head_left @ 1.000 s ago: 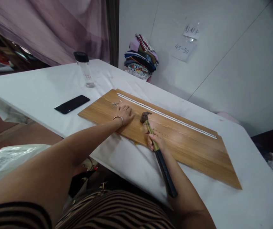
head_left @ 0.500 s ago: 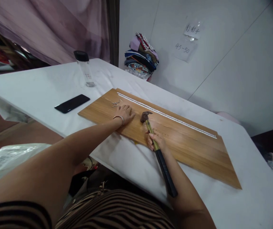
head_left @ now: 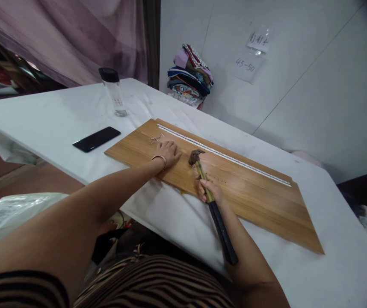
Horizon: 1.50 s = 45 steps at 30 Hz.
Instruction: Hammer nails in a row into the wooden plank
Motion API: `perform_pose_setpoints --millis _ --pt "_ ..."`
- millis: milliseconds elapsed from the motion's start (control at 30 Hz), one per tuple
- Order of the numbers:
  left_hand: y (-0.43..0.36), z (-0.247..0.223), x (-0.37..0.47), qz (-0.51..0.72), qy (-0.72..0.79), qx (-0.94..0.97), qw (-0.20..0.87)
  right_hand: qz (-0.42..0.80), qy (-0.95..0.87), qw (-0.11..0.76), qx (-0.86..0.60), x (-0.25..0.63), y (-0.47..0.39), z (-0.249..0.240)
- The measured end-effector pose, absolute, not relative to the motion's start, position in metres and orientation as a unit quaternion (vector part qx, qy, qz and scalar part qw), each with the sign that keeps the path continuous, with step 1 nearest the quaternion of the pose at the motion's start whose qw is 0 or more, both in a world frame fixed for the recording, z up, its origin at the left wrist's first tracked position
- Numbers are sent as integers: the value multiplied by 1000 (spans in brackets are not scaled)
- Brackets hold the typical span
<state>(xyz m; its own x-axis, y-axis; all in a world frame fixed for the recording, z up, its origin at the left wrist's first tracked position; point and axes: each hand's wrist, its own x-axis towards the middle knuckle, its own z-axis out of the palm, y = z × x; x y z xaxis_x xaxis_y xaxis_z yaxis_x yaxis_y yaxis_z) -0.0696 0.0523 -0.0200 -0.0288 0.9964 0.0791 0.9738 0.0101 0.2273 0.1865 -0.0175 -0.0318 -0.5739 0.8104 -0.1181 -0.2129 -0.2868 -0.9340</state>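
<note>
My left hand (head_left: pixel 168 152) lies flat on the wooden board (head_left: pixel 254 188), palm down, with its fingers stretched out. Just beyond it is a small heap of nails (head_left: pixel 155 139). In my right hand (head_left: pixel 209 189) is a claw hammer (head_left: pixel 216 211), gripped partway up its handle, below the rusty head. The black end of the handle points back along my forearm. Several small dark dots show on the board beside the hammer. Two white ruled strips (head_left: pixel 225 155) run along the board's far side.
A black phone (head_left: pixel 96 139) and a clear bottle with a dark lid (head_left: pixel 114 94) stand on the white-covered table (head_left: pixel 42 115) to the left. Folded clothes (head_left: pixel 190 77) are stacked by the wall behind. A plastic bag (head_left: pixel 19 214) is at lower left.
</note>
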Motion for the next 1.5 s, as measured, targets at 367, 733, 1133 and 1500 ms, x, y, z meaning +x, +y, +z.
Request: perform_pose_setpoints --millis 367,733,1133,1500 --pt "52 -19 -70 111 709 694 51 737 -489 346 -313 185 -17 -32" --pt "51 -18 -69 110 713 691 56 739 -491 345 -307 186 -17 -34" --pt "52 -20 -69 115 707 696 41 738 -487 346 -315 186 -18 -32" --pt "52 -19 -69 108 708 697 39 739 -492 341 -310 186 -17 -33"
